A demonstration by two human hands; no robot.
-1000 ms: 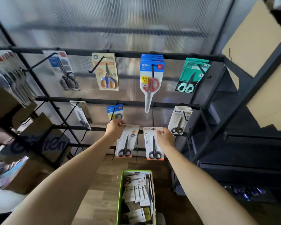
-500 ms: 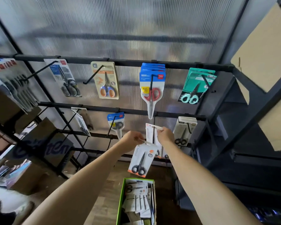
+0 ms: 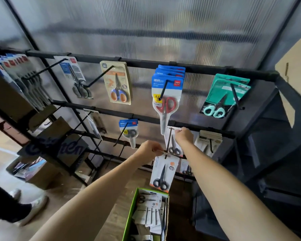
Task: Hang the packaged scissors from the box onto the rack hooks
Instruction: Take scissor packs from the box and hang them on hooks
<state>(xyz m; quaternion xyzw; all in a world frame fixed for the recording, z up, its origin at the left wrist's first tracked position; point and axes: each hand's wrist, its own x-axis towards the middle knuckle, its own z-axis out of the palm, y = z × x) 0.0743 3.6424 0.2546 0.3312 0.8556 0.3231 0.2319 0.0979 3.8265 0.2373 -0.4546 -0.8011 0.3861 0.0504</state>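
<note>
My right hand [image 3: 184, 136] pinches the top edge of a white-carded pack of black scissors [image 3: 172, 147], holding it up against a black hook under the rack's middle bar [image 3: 205, 128]. My left hand [image 3: 150, 149] pinches the top of a second white-and-orange scissors pack [image 3: 163, 173], which dangles below it, above the box. The green box [image 3: 131, 213] stands on the floor at the bottom centre, filled with several more white scissors packs.
Other scissors packs hang on the rack: red-handled [image 3: 166, 94], teal [image 3: 223, 96], orange-blue [image 3: 117, 84], a small blue pack [image 3: 129, 131] and a beige stack [image 3: 209, 141]. Dark shelving [image 3: 276, 136] stands at right. A person's shoes [image 3: 31, 207] are at lower left.
My right hand has raised its pack from low in front of the rack up to the hook under the middle bar. My left hand's pack has swung right and now hangs over the box.
</note>
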